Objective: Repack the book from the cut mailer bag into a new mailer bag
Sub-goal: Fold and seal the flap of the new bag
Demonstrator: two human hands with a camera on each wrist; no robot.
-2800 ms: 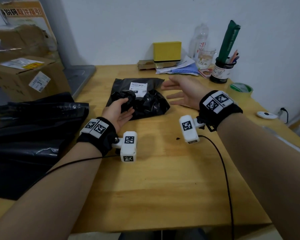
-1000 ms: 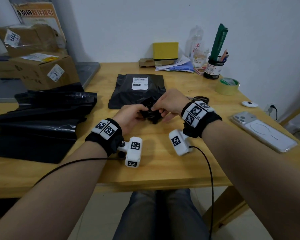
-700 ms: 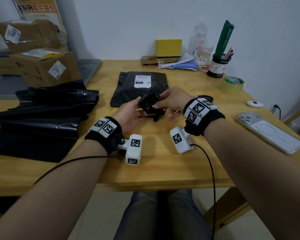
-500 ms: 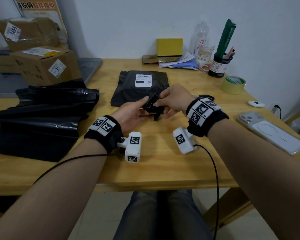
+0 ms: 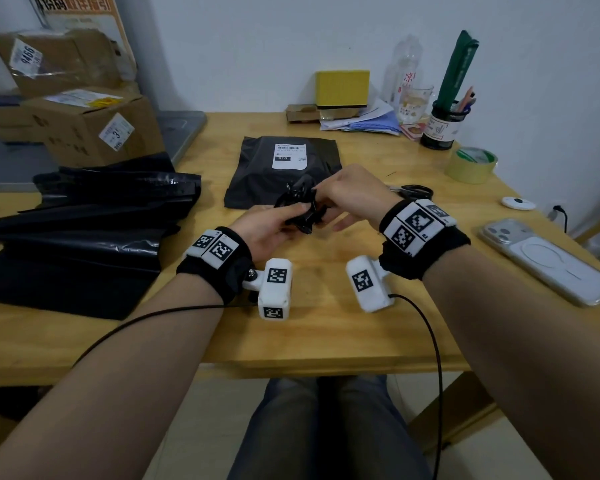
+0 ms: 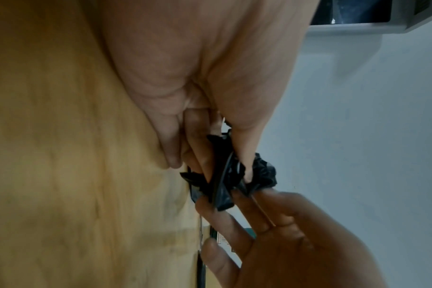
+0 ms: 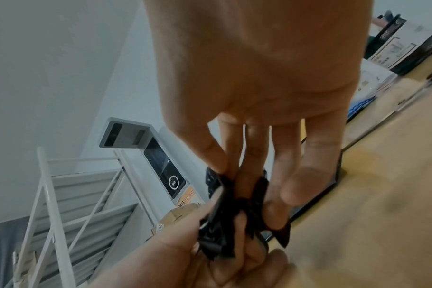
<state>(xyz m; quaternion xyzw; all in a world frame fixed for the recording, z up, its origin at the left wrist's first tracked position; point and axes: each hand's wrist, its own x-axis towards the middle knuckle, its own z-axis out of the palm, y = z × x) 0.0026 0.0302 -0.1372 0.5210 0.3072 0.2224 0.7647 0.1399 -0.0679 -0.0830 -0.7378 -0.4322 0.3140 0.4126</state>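
Both hands hold a small crumpled wad of black mailer plastic [image 5: 300,211] just above the table [image 5: 326,327], in front of a flat black mailer bag [image 5: 257,181] bearing a white label [image 5: 289,155]. My left hand [image 5: 278,223] cups the wad from below with fingers and thumb curled round it. My right hand [image 5: 329,199] pinches it from above. The left wrist view shows the wad [image 6: 225,179] squeezed between fingers, and the right wrist view shows the wad [image 7: 225,224] the same way. No book is visible.
A pile of flat black bags [image 5: 84,230] covers the table's left side, with cardboard boxes [image 5: 84,129] behind it. Scissors [image 5: 413,192], a tape roll [image 5: 471,165], a phone [image 5: 544,259] and a pen holder [image 5: 442,128] lie on the right.
The crumpled bag has come off the labelled mailer and shrunk to a tight wad. My right hand, once flat on the table, now pinches it with the left. The wad has risen slightly.
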